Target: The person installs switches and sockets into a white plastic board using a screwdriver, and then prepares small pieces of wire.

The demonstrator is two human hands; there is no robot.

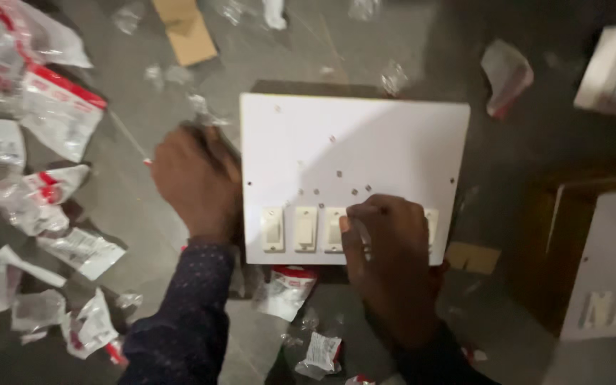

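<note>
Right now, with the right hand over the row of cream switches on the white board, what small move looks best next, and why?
Probably press the switch under the right hand fully into the white rectangular board. Three cream rocker switches sit level in the row and that hand covers the next place, while the left hand rests at the board's left edge, seemingly bracing it. Whether the covered switch is seated cannot be told.

single head view, looking steeply down, close over white board (354,153)
</note>
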